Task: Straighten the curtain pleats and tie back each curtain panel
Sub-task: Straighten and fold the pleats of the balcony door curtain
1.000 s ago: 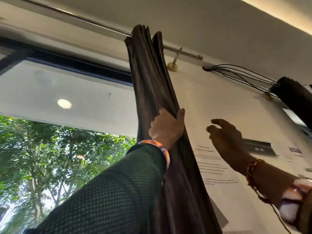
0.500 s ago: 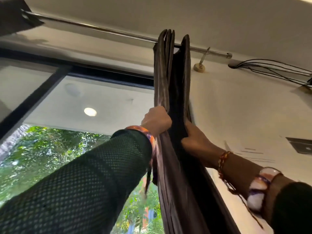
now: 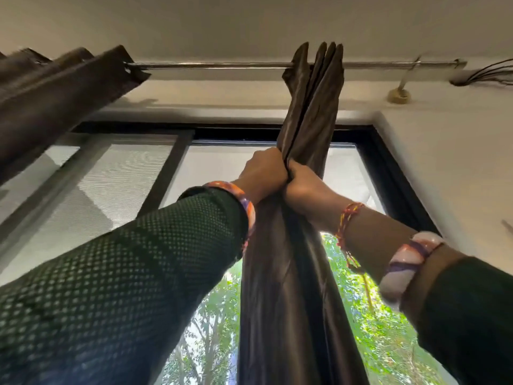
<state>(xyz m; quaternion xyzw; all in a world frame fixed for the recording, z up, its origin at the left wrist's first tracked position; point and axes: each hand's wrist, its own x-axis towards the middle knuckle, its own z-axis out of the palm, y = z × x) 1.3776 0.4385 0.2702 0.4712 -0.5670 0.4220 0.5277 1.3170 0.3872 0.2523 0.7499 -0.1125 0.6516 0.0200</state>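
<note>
A dark brown curtain panel [image 3: 312, 107] hangs bunched into tight pleats from a metal rod [image 3: 216, 65] near the ceiling. My left hand [image 3: 262, 170] grips the gathered folds from the left, and my right hand [image 3: 302, 182] grips them from the right, the two fists touching side by side. Below my hands the fabric falls straight down between my forearms. A second brown curtain panel [image 3: 55, 87] hangs on the same rod at the upper left, partly out of frame.
A black-framed window [image 3: 388, 168] with a mesh screen [image 3: 111, 184] lies behind the curtain, green trees outside. A rod bracket [image 3: 399, 93] and a bundle of cables [image 3: 488, 76] sit on the white wall at the upper right.
My right hand came off the wall side and closed on the curtain next to my left hand. The bunched panel now sits further left along the rod, in front of the window glass.
</note>
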